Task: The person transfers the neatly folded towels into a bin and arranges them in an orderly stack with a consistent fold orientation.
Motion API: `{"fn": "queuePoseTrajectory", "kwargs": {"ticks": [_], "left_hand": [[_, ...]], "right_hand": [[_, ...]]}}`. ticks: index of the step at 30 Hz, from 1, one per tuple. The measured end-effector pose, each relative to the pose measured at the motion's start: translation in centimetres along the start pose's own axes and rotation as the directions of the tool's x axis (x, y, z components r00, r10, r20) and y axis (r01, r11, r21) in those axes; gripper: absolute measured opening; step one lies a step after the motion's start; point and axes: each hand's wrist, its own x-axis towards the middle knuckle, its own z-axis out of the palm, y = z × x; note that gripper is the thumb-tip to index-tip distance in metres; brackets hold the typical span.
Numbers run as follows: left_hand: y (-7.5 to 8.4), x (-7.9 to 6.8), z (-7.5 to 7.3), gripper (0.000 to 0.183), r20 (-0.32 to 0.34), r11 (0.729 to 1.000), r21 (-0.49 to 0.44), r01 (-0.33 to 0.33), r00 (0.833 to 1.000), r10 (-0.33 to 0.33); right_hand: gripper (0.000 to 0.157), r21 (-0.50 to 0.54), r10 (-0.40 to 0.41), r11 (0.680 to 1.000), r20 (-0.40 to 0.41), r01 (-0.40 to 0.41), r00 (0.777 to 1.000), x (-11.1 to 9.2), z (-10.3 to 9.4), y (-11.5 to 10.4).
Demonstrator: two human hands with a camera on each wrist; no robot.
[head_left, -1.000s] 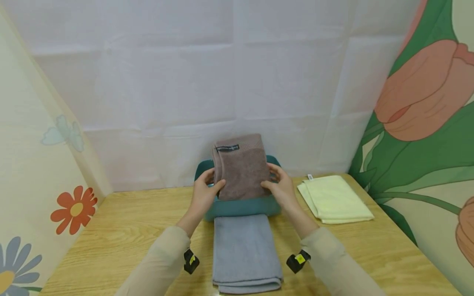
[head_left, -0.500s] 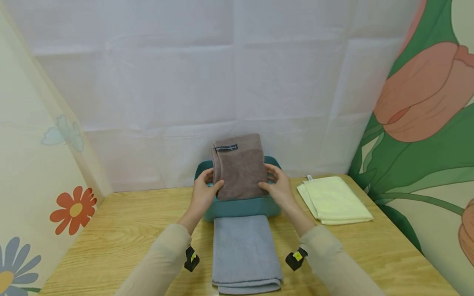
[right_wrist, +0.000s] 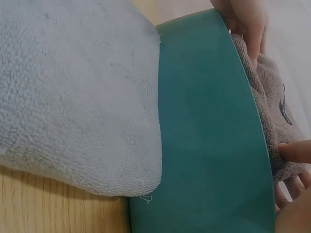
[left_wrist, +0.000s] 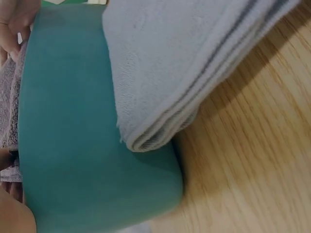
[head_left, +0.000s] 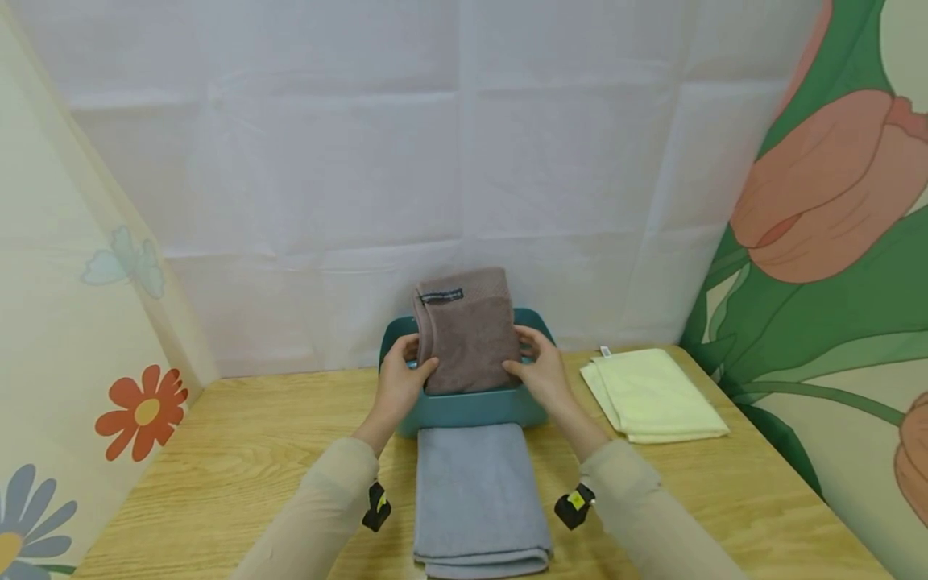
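Note:
A folded brown towel (head_left: 470,334) with a dark label near its top stands tilted in the teal bin (head_left: 471,409), its lower edge behind the bin's front wall. My left hand (head_left: 399,377) grips the towel's left side, thumb in front and fingers behind. On the opposite side my right hand (head_left: 540,370) pinches the towel the same way. Both wrist views show the brown towel (right_wrist: 265,92) at the rim of the bin (left_wrist: 73,116). The towel's bottom inside the bin is hidden in the head view.
Right before the bin lies a folded grey-blue towel (head_left: 480,495) on the wooden table (head_left: 283,443). A folded pale yellow towel (head_left: 656,395) with a white tag rests to the right. A white sheet (head_left: 348,177) hangs behind the bin.
The brown towel has come down slightly into the bin, both hands holding it. My right hand has shifted a little left. The grey-blue and yellow towels stay where they were.

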Motion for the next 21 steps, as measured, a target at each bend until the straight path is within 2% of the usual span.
{"fn": "queuePoseTrajectory", "kwargs": {"ticks": [7,16,21], "left_hand": [[-0.13,-0.06,0.0,0.048,0.007,1.0,0.024,-0.004,1.0,0.004],[-0.22,-0.05,0.12,0.048,0.004,1.0,0.026,-0.002,1.0,0.002],[-0.13,-0.24,0.07,0.048,-0.002,1.0,0.01,-0.017,1.0,0.017]], "right_hand": [[0.058,-0.038,0.026,0.999,0.008,-0.026,1.0,-0.02,-0.09,0.14],[0.057,-0.017,0.007,1.0,0.011,-0.007,1.0,-0.22,-0.09,0.07],[0.057,-0.05,-0.002,0.999,0.016,0.002,1.0,-0.34,-0.17,0.16]]}}
